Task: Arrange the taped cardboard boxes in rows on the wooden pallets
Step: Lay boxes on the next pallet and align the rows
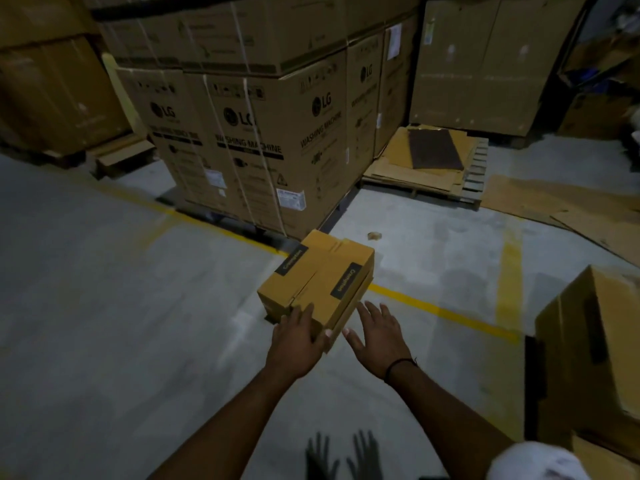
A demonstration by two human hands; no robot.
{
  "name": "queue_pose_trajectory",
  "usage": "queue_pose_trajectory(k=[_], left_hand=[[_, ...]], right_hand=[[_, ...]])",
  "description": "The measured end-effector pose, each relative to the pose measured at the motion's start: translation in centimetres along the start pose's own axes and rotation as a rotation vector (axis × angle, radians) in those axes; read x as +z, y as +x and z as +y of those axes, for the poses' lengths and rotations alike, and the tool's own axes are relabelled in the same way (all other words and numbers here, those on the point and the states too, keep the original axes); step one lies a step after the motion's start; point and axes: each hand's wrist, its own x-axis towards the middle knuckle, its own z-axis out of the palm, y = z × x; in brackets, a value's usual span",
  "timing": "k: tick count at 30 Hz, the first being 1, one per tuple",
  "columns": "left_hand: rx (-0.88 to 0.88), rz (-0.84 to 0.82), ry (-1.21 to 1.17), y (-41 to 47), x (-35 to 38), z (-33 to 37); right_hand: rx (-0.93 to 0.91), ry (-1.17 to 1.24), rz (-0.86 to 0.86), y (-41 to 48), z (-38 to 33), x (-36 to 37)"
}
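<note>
Cardboard box [322, 271] is lying under flat fingers [301, 315] of my left hand [296, 339], just left of my right hand [377, 337], fingers [367, 310] released.

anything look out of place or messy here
Yes. The small taped box appears to sit on the bare floor across the yellow line, askew to it, not on the wooden pallet behind. Flattened cardboard sheets sprawl loose at right, and a small scrap lies near the washing machine cartons.

Matt cardboard box [317, 282], smooth concrete floor [104, 289]
</note>
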Motion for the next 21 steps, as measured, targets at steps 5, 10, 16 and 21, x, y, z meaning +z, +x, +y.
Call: queue_pose_trajectory(k=[5,10,16,21], left_hand=[[-0.002,0.000,-0.040,5.2,-1.5,-2.2],[-0.032,-0.061,-0.078,10.8,-1.0,-3.3],[-0.091,-0.090,-0.058,20.1,-1.7,-4.9],[-0.153,-0.123,0.026,27.2,-4.0,-5.1]], right_hand=[[-0.017,0.010,-0.032,5.3,-1.7,0.8],[0.003,0.027,-0.092,12.2,-1.3,1.7],[0.008,0.054,-0.180,23.8,0.3,3.2],[0.013,0.072,-0.265,32.2,1.0,1.9]])
